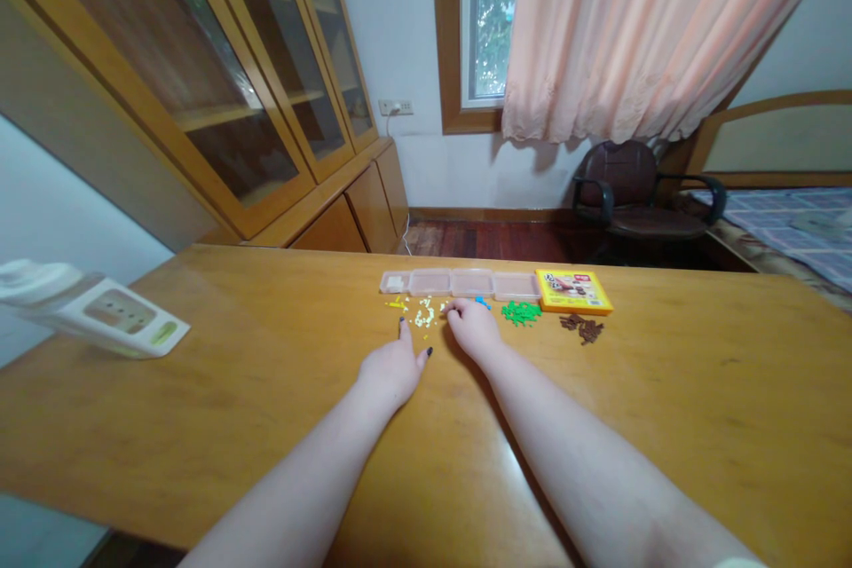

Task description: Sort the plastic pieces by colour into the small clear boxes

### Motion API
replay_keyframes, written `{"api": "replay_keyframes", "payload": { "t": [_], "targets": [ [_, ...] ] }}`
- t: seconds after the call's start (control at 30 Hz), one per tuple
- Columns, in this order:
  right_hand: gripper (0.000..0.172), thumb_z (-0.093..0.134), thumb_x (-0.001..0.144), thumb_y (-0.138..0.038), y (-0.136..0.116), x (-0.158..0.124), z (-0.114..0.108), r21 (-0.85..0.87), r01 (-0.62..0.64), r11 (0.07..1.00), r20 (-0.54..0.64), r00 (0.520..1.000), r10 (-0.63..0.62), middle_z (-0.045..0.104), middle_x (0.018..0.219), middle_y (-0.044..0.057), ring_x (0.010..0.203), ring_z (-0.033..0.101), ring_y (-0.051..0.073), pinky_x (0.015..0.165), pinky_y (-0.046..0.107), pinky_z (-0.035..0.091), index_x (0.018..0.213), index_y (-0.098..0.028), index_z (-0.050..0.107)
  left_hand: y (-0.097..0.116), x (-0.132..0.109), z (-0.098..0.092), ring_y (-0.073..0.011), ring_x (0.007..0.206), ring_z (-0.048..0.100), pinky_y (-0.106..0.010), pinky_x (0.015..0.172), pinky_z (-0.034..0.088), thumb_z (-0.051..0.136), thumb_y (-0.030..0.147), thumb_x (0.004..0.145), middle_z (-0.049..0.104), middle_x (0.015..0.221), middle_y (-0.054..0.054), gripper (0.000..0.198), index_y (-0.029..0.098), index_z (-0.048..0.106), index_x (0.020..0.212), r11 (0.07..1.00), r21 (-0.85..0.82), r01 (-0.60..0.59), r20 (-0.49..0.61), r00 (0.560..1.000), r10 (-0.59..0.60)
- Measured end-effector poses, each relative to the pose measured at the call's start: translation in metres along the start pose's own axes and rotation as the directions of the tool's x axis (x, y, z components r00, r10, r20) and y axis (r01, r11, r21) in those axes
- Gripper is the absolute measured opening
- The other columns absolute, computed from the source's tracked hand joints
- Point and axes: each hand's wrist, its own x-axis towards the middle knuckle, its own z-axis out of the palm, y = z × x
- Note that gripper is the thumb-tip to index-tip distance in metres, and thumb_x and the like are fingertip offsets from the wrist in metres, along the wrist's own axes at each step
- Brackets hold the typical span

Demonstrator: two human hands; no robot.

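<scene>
My left hand [391, 373] rests low over the table with its index finger stretched forward and the thumb apart, holding nothing visible. Just ahead of it lie small yellow pieces [396, 304] and scattered pale, whitish pieces [424, 316]. My right hand [474, 328] is curled with its fingertips together at the right edge of the pale pieces; whatever it pinches is too small to make out. Small blue pieces [483, 303] show partly behind that hand. A pile of green pieces [521, 313] lies to its right, and brown pieces [589, 331] lie farther right.
Clear shallow plastic trays [472, 282] stand in a row behind the piles, the leftmost with something white inside. A yellow box [573, 292] adjoins them on the right. A white bottle-like container [120, 317] is at the table's left. An armchair [626, 195] stands beyond the table [719, 426].
</scene>
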Motion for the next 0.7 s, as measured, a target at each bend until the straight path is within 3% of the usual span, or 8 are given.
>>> {"api": "replay_keyframes", "payload": {
  "t": [0.2, 0.4, 0.7],
  "targets": [
    [0.027, 0.042, 0.082, -0.026, 0.000, 0.001, 0.000, 0.011, -0.003, 1.000, 0.002, 1.000, 0.003, 0.070, 0.092, 0.002, 0.088, 0.062, 0.018, 0.073, 0.025, 0.042, 0.090, -0.024, 0.068, -0.003, 0.010, 0.003, -0.0295, 0.092, 0.064, -0.036, 0.074, 0.047, 0.029, 0.052, 0.089, 0.066, 0.105, -0.021, 0.064, 0.010, 0.032, 0.138, 0.999, -0.033, -0.011, 0.002, 1.000, 0.011],
    [0.027, 0.043, 0.082, -0.025, -0.002, -0.001, -0.001, 0.008, -0.013, 1.000, 0.008, 1.000, 0.013, 0.070, 0.092, 0.002, 0.089, 0.062, 0.018, 0.073, 0.024, 0.042, 0.091, -0.024, 0.068, -0.016, 0.024, 0.000, -0.0298, 0.094, 0.064, -0.038, 0.074, 0.047, 0.027, 0.051, 0.089, 0.065, 0.108, -0.019, 0.064, 0.014, 0.026, 0.141, 0.996, -0.094, -0.006, -0.070, 0.998, -0.001],
    [0.027, 0.042, 0.083, -0.024, -0.004, -0.002, -0.002, 0.005, -0.012, 1.000, 0.016, 1.000, 0.012, 0.070, 0.095, 0.002, 0.091, 0.062, 0.017, 0.075, 0.024, 0.042, 0.091, -0.024, 0.068, -0.015, 0.031, -0.002, -0.0267, 0.099, 0.062, -0.036, 0.078, 0.046, 0.026, 0.048, 0.091, 0.065, 0.114, -0.011, 0.051, 0.027, 0.036, 0.137, 0.986, -0.129, -0.101, -0.112, 0.990, 0.087]
  ]
}}
